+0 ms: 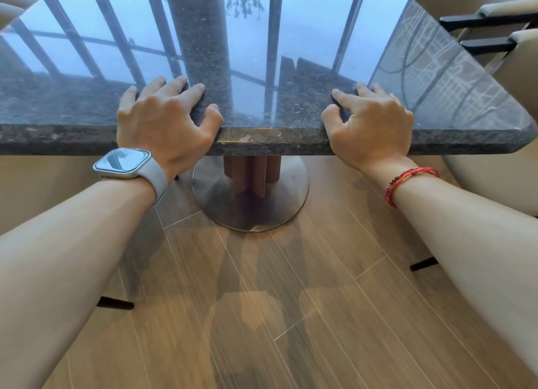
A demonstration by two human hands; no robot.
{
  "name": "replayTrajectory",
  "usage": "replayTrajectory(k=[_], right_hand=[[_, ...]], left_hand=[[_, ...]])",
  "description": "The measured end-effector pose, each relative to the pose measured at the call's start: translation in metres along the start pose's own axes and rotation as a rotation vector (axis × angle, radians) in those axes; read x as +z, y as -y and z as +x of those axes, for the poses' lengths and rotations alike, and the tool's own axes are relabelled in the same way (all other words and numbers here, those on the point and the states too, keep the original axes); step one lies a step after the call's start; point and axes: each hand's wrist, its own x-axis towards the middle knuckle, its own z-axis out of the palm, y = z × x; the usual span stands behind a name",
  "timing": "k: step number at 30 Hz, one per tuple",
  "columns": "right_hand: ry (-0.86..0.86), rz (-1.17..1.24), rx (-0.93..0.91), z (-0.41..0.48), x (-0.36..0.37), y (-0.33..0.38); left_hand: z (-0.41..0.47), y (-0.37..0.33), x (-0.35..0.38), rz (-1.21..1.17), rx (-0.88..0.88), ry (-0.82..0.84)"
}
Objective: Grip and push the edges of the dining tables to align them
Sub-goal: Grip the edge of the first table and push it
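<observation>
Left hand (166, 117) draped over the near edge of the surface (262, 139), fingers flat on top, heel against the rim: set to push, not lift. Pedestal base (250, 196) sits between the arms, so load is centred. Right hand (369, 123) mirrors it, holding the same edge. Chairs (495, 24) far right. No second table in view.

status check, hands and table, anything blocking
Left hand and right hand both on the near edge of the table, fingers on top. Only one table in view. Chairs close at the right corner, may block.
</observation>
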Motion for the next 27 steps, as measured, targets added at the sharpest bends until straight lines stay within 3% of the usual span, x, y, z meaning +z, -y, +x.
replayTrajectory(k=[27], right_hand=[[-0.053,0.040,0.024,-0.0021,0.0019,0.0008]], left_hand=[[-0.0007,0.0030,-0.0017,0.021,0.062,-0.029]])
